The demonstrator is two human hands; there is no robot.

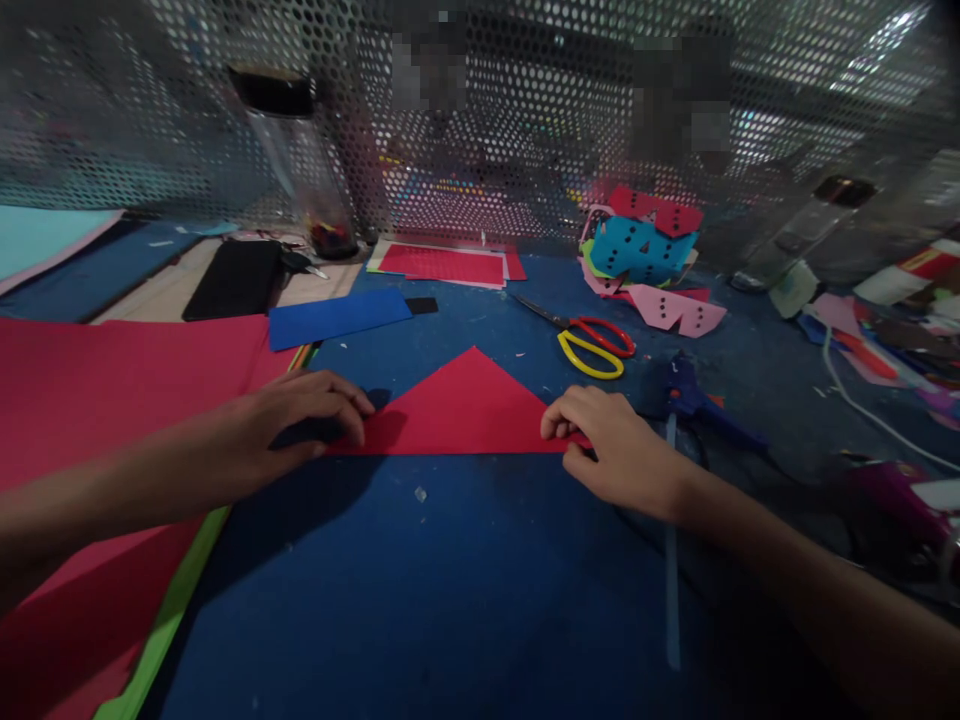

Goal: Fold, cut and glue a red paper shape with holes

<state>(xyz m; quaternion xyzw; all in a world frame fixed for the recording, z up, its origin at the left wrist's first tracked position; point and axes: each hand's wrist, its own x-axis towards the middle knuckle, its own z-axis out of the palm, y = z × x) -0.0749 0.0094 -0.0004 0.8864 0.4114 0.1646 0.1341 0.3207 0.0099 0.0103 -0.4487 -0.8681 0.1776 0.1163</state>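
Red paper triangle point(472, 410), frame center: apex up, long edge toward bottom. Left hand point(304, 420) at left corner: fingers loosely curled, thumb apart, fingertips touching paper. Right hand point(615, 445) at right corner: fingers bent over it; whether either hand pinches, cannot tell. Right corner partly hidden by fingers; forearms cut off at frame edges. Blue tabletop point(465, 600) spans lower center, between red sheets point(127, 380) at left and glue gun point(694, 400) at right.
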